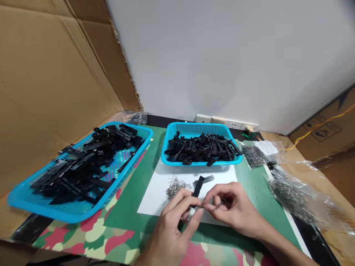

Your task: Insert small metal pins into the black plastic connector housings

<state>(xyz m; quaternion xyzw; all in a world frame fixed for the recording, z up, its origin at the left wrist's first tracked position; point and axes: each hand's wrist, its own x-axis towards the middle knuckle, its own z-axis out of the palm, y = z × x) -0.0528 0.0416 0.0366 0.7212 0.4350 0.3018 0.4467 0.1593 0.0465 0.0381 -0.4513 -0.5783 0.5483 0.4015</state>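
My left hand [177,218] is closed around a narrow black plastic part [198,188], which points up and away from me. The fingertips of my right hand [231,207] pinch close against the near end of that part. A thin metallic piece [219,205] shows between the right fingers; its kind is too small to make out. Just beyond the hands, a pile of small metal springs or wire clips [176,187] lies on a white sheet [155,192]. Another black plastic piece [208,179] rests behind the held one.
Two blue plastic baskets hold many black parts: one basket [83,217] at left, another basket [199,127] at centre back. Clear bags of small metal pieces [288,194] lie at right. Cardboard [55,66] stands at left; wall sockets [234,125] sit behind the table.
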